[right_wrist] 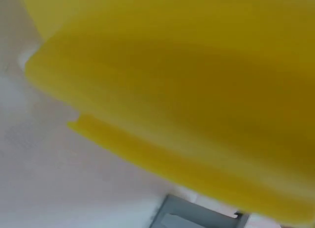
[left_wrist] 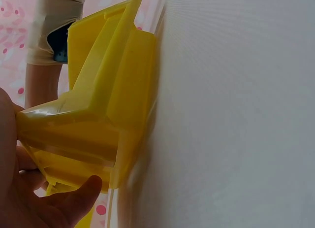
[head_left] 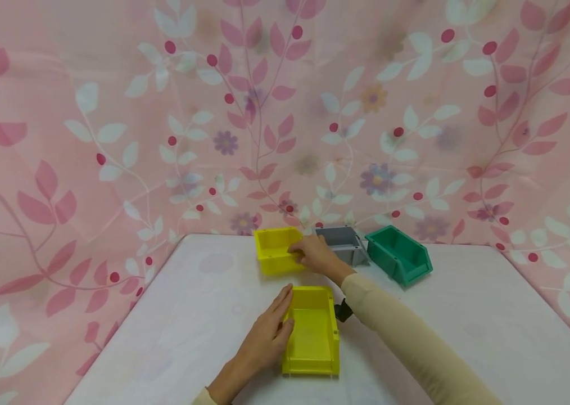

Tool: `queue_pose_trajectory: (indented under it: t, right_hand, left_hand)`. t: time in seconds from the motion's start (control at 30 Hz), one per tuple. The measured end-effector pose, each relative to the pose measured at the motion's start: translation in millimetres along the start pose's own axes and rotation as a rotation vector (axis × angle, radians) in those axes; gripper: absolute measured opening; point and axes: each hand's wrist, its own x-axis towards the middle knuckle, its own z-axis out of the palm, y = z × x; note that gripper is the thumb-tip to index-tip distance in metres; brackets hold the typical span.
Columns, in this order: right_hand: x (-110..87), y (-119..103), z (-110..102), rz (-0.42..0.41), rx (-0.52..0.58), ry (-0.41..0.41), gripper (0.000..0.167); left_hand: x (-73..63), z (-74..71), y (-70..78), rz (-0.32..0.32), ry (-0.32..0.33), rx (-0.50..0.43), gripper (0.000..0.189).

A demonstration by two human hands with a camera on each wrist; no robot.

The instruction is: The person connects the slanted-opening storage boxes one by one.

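Observation:
In the head view, the near yellow bin [head_left: 311, 332] stands on the white table. My left hand [head_left: 263, 332] rests along its left wall with fingers straight, thumb at the near part of that wall. The left wrist view has that yellow bin [left_wrist: 110, 85] sideways, with the thumb [left_wrist: 83, 198] beside it. Farther back, my right hand [head_left: 312, 253] grips the right front rim of a second yellow bin [head_left: 276, 256] with curled fingers. Blurred yellow plastic [right_wrist: 172, 90] fills most of the right wrist view, where the right fingers are hidden.
A grey bin [head_left: 348, 254] stands right of the far yellow bin, partly behind the right hand. Beside it, a green bin [head_left: 400, 256] sits at an angle. Floral pink cloth [head_left: 285, 112] hangs behind the white table [head_left: 189, 315]. The right forearm passes over the near bin's right side.

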Motion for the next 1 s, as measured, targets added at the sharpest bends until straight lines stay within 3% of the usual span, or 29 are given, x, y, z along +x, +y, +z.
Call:
queue_pose_trajectory:
  t: [0.2,0.63,1.0]
  right_hand:
    - [-2.5,-8,-11,-0.065,0.046,0.03,0.03]
    - [-8.5,-11,-34,0.001,0.062,0.022,0.032]
    - [-18.6,-19,-45,-0.033,0.072,0.043,0.031]
  left_hand:
    - [-0.5,-1.5,2.1,0.008,0.008,0.002,0.058]
    - [0.1,0.0,1.0,0.016,0.01,-0.012,0.058]
    - [-0.1,2.0,-1.2,0.043,0.033,-0.006,0.058]
